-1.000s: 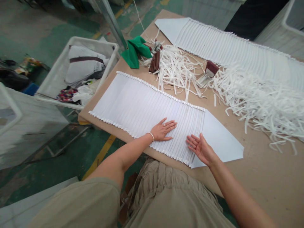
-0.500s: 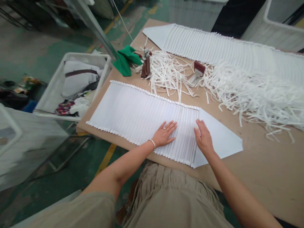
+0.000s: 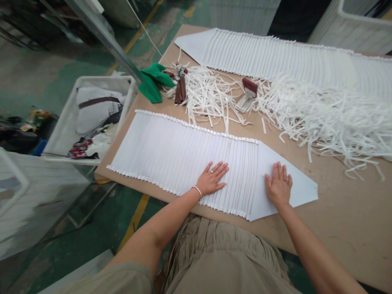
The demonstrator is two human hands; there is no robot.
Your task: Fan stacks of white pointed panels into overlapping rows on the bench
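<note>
A long row of overlapped white paper sheets [image 3: 171, 153] lies fanned out along the near edge of the brown table [image 3: 346, 220]. My left hand [image 3: 211, 179] lies flat on the row, fingers stretched out, a bracelet on the wrist. My right hand [image 3: 279, 185] rests flat and open on the pointed top sheet [image 3: 301, 185] at the row's right end. Neither hand holds anything.
A heap of white paper strips [image 3: 309, 110] covers the table's middle. A second fanned row of sheets [image 3: 275, 57] lies at the far edge. Green cloth [image 3: 151, 83], a dark red tool [image 3: 180, 87] and a small stand [image 3: 248, 92] sit near the strips. A white bin of clothes [image 3: 92, 118] stands left of the table.
My right hand turned palm down and slid right, from the fanned sheets onto the pointed top sheet. My left hand stayed flat in place.
</note>
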